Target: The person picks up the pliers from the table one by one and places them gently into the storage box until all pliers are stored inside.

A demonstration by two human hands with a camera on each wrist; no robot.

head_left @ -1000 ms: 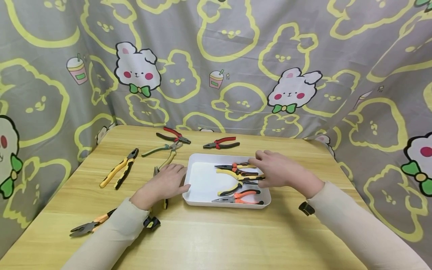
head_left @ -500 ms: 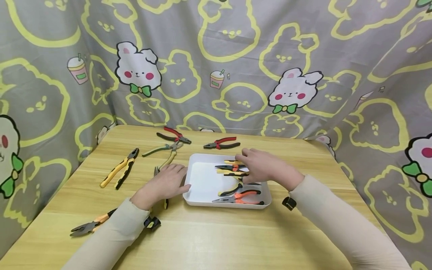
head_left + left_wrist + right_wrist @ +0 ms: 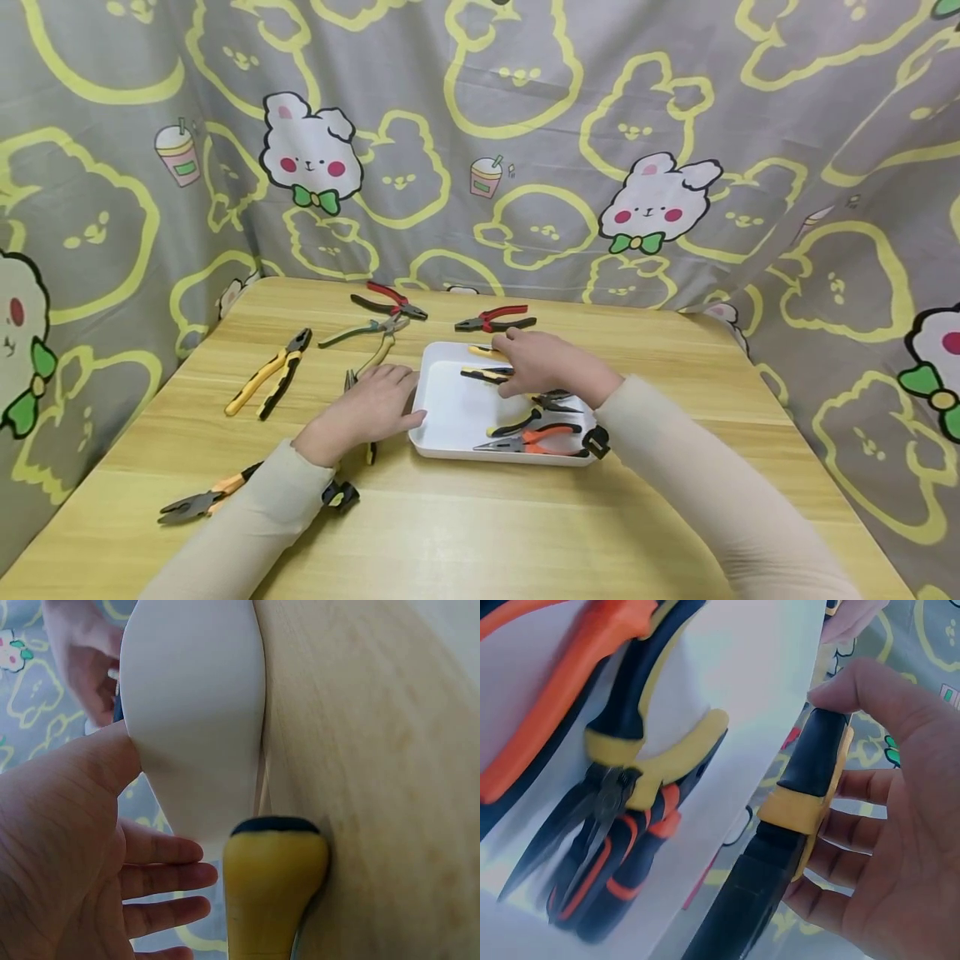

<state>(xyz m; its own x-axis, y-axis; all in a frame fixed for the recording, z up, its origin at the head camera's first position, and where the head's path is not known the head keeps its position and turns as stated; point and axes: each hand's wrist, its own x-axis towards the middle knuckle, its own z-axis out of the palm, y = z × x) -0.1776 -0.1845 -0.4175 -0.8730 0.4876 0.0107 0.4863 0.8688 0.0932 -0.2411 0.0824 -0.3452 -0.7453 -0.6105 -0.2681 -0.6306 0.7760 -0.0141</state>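
Observation:
My right hand [image 3: 551,364] grips a pair of yellow-and-black pliers [image 3: 791,810] over the white tray [image 3: 450,392]. Its handles point left in the head view; its dark jaws show in the right wrist view. In the tray lie orange-and-black long-nose pliers [image 3: 525,442], yellow-and-black pliers [image 3: 619,761] and black-and-orange pliers [image 3: 615,877], which lie partly covered. My left hand [image 3: 375,406] rests at the tray's left side, thumb at the rim and fingers extended along the outer wall. A yellow plier handle [image 3: 274,885] lies beside those fingers; the rest of that tool is mostly hidden under the hand.
On the wooden table [image 3: 465,533] behind the tray lie two red-and-black pliers [image 3: 411,312] and green-and-yellow pliers [image 3: 386,327]. Yellow-and-black pliers [image 3: 288,357] lie to the left. Orange-and-black pliers [image 3: 197,505] are partly under the left forearm. A patterned curtain [image 3: 420,208] surrounds the table.
My right hand has moved left across the tray, bringing the yellow-and-black pliers along from the tray's right side. The left hand has stayed at the tray's left side.

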